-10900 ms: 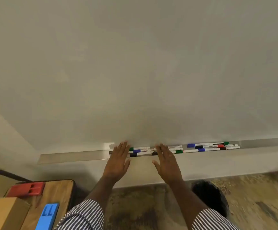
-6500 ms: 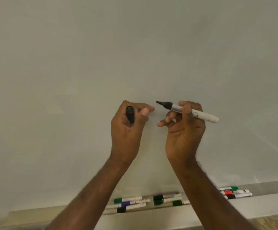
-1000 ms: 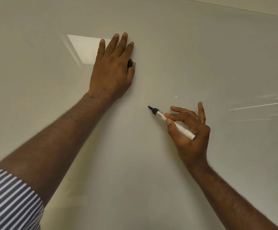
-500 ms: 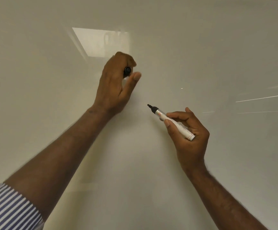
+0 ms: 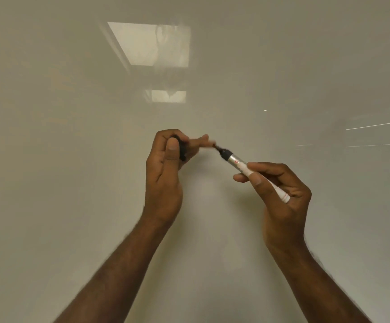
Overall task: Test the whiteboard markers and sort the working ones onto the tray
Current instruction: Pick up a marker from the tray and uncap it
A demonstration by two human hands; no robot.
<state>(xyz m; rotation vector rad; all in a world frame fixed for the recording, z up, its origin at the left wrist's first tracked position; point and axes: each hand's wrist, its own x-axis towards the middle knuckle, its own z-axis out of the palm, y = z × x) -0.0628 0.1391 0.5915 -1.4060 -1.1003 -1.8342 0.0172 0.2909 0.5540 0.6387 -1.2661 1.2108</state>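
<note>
Both hands are raised in front of the whiteboard point(image 5: 72, 159). My right hand point(image 5: 280, 190) grips an uncapped black marker point(image 5: 238, 163) by its white barrel, its dark tip pointing up and left. My left hand point(image 5: 166, 173) holds the black cap point(image 5: 182, 149) between the thumb and curled fingers. An outstretched, blurred finger of the left hand reaches to the marker's tip. No ink mark shows on the board. The tray and the other markers are out of view.
The glossy board fills the whole view and reflects two ceiling light panels point(image 5: 152, 44) at the top centre. Thin bright streaks point(image 5: 376, 124) cross its right edge.
My left hand came down off the board and moved right, bringing the cap close to the marker's tip. The right hand kept its grip and tilted the marker towards the left hand.
</note>
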